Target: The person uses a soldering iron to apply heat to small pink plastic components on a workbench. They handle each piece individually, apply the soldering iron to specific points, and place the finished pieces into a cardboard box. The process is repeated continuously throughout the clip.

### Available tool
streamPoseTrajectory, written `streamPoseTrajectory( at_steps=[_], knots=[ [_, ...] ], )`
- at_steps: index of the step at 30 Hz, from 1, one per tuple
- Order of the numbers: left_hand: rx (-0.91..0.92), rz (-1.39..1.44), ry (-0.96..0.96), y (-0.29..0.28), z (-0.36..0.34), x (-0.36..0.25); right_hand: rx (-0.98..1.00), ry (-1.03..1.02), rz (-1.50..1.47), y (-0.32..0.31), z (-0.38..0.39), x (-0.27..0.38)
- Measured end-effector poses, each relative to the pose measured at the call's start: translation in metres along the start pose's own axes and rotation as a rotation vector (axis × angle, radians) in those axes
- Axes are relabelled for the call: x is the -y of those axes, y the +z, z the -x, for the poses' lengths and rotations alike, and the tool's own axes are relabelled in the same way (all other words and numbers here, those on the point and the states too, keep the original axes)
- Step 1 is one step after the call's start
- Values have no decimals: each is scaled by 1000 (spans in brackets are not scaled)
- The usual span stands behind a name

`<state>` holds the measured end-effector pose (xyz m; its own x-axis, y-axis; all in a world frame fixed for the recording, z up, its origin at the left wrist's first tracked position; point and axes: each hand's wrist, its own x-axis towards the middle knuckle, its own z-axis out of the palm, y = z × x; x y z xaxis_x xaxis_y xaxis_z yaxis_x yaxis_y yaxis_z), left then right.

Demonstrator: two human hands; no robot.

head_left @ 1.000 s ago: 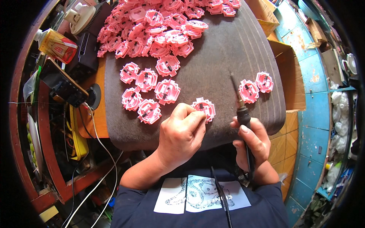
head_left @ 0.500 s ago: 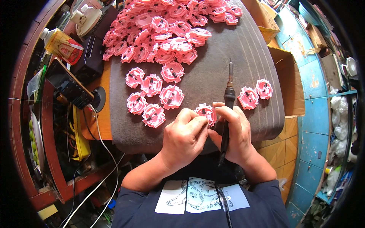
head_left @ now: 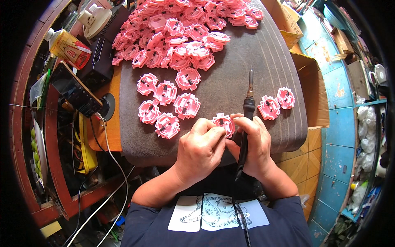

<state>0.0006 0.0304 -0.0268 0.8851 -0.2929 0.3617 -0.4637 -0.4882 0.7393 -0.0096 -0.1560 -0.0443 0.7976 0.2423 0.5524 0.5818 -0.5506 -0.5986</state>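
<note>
Between my hands, at the near edge of the table, is a round pink plastic part (head_left: pixel 224 123) with a small black piece in it. My left hand (head_left: pixel 201 144) is closed in a pinch at its lower left side; the fingertips cover that side. Curled around the part's right side, my right hand (head_left: pixel 256 140) also keeps a black-handled soldering iron (head_left: pixel 248 108) across its fingers. The iron's metal tip points away from me, clear of the part. Several similar pink parts (head_left: pixel 186 105) lie to the left of my hands, and two pink parts (head_left: pixel 269 108) sit to the right.
A big heap of pink parts (head_left: pixel 173 37) covers the far left of the dark table mat (head_left: pixel 230 74). At left stand a phone on a stand (head_left: pixel 76 91), a bottle (head_left: pixel 70 49) and white cables (head_left: pixel 119 168). Cardboard boxes (head_left: pixel 314 88) stand beside the table's right edge.
Almost nothing differs. Both hands keep their hold on the pink part, and the soldering iron stays in my right hand; the whole view has shifted very slightly.
</note>
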Motion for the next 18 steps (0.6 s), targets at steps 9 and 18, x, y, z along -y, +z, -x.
streamPoseTrajectory(
  at_steps=[9, 18],
  knots=[
    [-4, 4, -1, 0, 0, 0, -26, -13, 22, 2, 2, -2],
    [-6, -10, 4, 0, 0, 0, -26, -2, -9, 2, 2, 0]
  ],
)
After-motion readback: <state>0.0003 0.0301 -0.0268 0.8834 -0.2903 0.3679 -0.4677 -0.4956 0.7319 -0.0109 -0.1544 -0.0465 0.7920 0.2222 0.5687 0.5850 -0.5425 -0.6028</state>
